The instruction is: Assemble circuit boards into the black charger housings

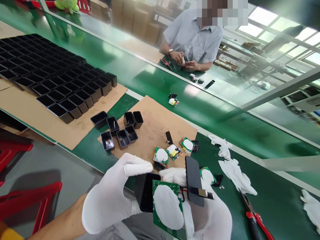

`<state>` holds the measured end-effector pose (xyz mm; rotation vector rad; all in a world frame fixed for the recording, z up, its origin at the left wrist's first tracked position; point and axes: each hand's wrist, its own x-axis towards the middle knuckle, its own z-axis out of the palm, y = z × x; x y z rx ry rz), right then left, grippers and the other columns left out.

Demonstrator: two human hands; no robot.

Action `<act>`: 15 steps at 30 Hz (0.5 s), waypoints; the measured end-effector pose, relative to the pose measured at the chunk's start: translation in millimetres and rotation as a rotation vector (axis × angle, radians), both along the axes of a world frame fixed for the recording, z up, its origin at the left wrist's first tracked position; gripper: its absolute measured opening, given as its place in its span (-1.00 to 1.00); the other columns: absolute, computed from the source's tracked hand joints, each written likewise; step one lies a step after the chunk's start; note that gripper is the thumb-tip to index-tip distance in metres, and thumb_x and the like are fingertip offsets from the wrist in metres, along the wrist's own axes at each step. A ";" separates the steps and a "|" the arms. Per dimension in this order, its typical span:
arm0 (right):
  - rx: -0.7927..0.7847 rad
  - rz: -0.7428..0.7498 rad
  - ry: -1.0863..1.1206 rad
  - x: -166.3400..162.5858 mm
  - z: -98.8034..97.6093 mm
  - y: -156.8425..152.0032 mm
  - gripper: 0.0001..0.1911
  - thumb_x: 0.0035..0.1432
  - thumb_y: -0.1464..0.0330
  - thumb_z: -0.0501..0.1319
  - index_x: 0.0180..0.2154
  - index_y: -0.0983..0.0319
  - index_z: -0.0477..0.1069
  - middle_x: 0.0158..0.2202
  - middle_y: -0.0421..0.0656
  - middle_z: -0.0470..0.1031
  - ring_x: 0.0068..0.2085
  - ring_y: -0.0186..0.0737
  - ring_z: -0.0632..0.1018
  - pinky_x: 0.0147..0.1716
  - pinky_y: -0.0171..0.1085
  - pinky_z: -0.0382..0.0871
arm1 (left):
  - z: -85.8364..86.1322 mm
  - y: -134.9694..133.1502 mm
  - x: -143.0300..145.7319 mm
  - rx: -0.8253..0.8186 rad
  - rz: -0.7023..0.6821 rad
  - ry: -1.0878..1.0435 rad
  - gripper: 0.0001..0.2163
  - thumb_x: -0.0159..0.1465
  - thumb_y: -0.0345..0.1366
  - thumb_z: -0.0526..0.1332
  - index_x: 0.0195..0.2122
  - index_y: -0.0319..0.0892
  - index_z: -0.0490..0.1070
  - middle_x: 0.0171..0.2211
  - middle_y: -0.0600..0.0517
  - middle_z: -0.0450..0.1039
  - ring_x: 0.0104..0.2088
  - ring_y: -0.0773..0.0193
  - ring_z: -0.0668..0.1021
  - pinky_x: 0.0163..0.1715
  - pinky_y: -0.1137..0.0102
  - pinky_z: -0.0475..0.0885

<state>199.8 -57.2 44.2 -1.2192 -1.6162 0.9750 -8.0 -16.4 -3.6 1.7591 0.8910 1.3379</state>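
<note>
A black plastic case is gripped in my left hand, which wears a white glove; its open mouth faces right. My gloved right hand holds a green circuit board with a large white pad of paste-like material on it. A black end cap with metal prongs hangs by short wires at the board's edge, against my right fingers. The board's left edge is right at the case's mouth; whether they touch I cannot tell. My right fingertips are partly hidden behind the cap.
Several more boards with white pads lie on the cardboard. Loose black cases stand beside rows of cases at left. Red-handled pliers and white gloves lie at right. A co-worker sits opposite.
</note>
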 end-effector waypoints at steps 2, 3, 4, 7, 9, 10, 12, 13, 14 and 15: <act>-0.057 0.046 0.037 2.7 1.5 5.1 -0.13 -0.02 0.30 0.61 0.29 -0.14 0.37 -0.13 -0.13 0.72 -0.22 0.20 0.77 -0.21 0.06 0.79 | -4.1 -2.2 0.5 -0.016 -0.014 0.013 -0.43 0.21 -0.29 0.54 0.20 0.06 0.39 -0.02 -0.03 0.56 -0.05 0.07 0.70 -0.08 0.23 0.69; -0.095 0.072 0.049 4.6 1.6 7.0 -0.13 -0.06 0.31 0.63 0.26 -0.14 0.40 -0.18 -0.15 0.72 -0.29 0.16 0.76 -0.28 0.06 0.79 | -6.1 -3.3 0.6 -0.040 -0.020 0.029 -0.44 0.20 -0.28 0.54 0.20 0.06 0.40 -0.01 -0.04 0.57 -0.05 0.06 0.70 -0.07 0.21 0.70; -0.128 0.092 0.051 6.5 1.2 7.9 -0.17 -0.04 0.33 0.62 0.24 -0.13 0.42 -0.23 -0.15 0.72 -0.36 0.12 0.75 -0.34 0.04 0.79 | -7.7 -4.3 0.7 -0.071 -0.029 0.048 -0.44 0.19 -0.27 0.54 0.19 0.06 0.42 0.00 -0.04 0.58 -0.04 0.04 0.70 -0.07 0.18 0.70; -0.183 0.067 0.075 9.9 -3.9 2.3 -0.21 0.05 0.36 0.57 0.28 -0.10 0.40 -0.23 -0.14 0.72 -0.40 0.05 0.74 -0.47 -0.07 0.76 | -9.5 -5.8 0.4 -0.127 -0.044 0.075 -0.46 0.19 -0.24 0.53 0.17 0.07 0.43 0.00 -0.03 0.59 -0.03 0.01 0.69 -0.05 0.12 0.70; -0.155 -0.011 0.101 9.6 -9.1 -6.0 -0.13 -0.01 0.35 0.61 0.30 -0.08 0.39 -0.10 -0.11 0.73 -0.35 0.06 0.75 -0.51 -0.14 0.73 | -8.6 -5.3 0.2 -0.122 -0.051 0.069 -0.47 0.20 -0.26 0.53 0.17 0.06 0.43 0.00 -0.03 0.58 -0.01 0.03 0.69 -0.03 0.14 0.69; -0.140 -0.040 0.107 9.0 -11.5 -10.1 -0.09 -0.07 0.34 0.64 0.30 -0.09 0.41 -0.02 -0.09 0.71 -0.32 0.07 0.76 -0.53 -0.17 0.72 | -8.0 -4.8 0.2 -0.112 -0.052 0.064 -0.47 0.20 -0.27 0.53 0.17 0.04 0.43 0.00 -0.02 0.58 0.00 0.04 0.68 -0.02 0.16 0.68; -0.121 -0.076 0.103 7.2 -15.0 -16.2 -0.07 -0.13 0.30 0.67 0.27 -0.11 0.44 0.12 -0.09 0.66 -0.30 0.07 0.76 -0.56 -0.20 0.69 | -7.0 -3.8 0.4 -0.092 -0.051 0.051 -0.46 0.20 -0.30 0.54 0.17 0.04 0.42 0.00 -0.01 0.57 0.00 0.07 0.69 -0.02 0.19 0.68; -0.118 -0.085 0.091 6.3 -15.9 -17.8 -0.08 -0.13 0.28 0.67 0.27 -0.13 0.45 0.17 -0.11 0.64 -0.28 0.08 0.76 -0.56 -0.19 0.68 | -6.9 -3.4 0.6 -0.081 -0.047 0.043 -0.45 0.19 -0.30 0.54 0.18 0.04 0.42 -0.01 -0.01 0.57 -0.01 0.08 0.69 -0.03 0.21 0.68; -0.102 -0.101 0.072 5.5 -16.1 -18.5 -0.10 -0.12 0.24 0.66 0.26 -0.14 0.45 0.18 -0.12 0.62 -0.27 0.09 0.76 -0.57 -0.18 0.68 | -7.0 -3.2 0.8 -0.072 -0.041 0.036 -0.44 0.19 -0.30 0.55 0.18 0.05 0.42 -0.01 0.00 0.57 -0.02 0.08 0.69 -0.04 0.21 0.69; -0.079 -0.121 0.049 4.7 -15.9 -18.3 -0.12 -0.11 0.19 0.65 0.25 -0.15 0.46 0.18 -0.13 0.62 -0.25 0.13 0.76 -0.56 -0.15 0.68 | -7.3 -3.3 1.1 -0.066 -0.033 0.031 -0.43 0.18 -0.30 0.55 0.18 0.07 0.42 -0.01 0.01 0.57 -0.03 0.08 0.70 -0.05 0.22 0.69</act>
